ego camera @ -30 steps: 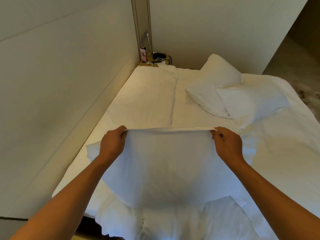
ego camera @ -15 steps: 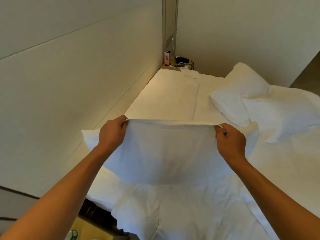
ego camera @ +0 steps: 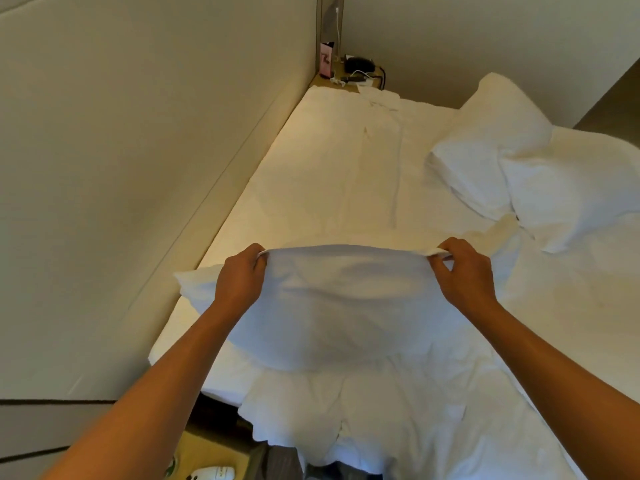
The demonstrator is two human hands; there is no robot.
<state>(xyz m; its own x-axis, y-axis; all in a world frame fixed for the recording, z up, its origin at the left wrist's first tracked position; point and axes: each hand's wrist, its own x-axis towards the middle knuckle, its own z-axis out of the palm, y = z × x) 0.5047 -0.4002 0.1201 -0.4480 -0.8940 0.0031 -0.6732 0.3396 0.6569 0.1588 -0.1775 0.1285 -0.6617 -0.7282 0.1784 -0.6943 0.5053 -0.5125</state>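
l hand (ego camera: 239, 278) and r hand (ego camera: 464, 271) both raised over near end of bed (ego camera: 311, 209), each holding a top corner of a white pillow (ego camera: 339, 306)
l: fingers curled over the edge, fingertips hidden behind cloth
r: thumb + fingers pinch a bunched bit of the case edge
pillow's top edge stretched betw the hands w/ slight upward bow; body hangs down, bulging. its lower rim is at the crumpled white duvet (ego camera: 398, 417) on bed's near end; touching or just above, can't tell. one pillow corner sticks out past l hand toward bed's left edge

rest:
- plump pillow (ego camera: 485, 147) on bed's right side, far half; second pillow (ego camera: 571, 195) overlaps it on the near side
- flat folded cover (ego camera: 349, 161), white, lies lengthwise along bed's left half
- beige wall panel (ego camera: 138, 168) runs along bed's left edge
- small shelf (ego camera: 346, 83) at bed's far left corner w/ pink card (ego camera: 326, 60) and black item (ego camera: 359, 64); too small to tell more
- tan box (ego camera: 214, 452) on floor below bed's near left corner
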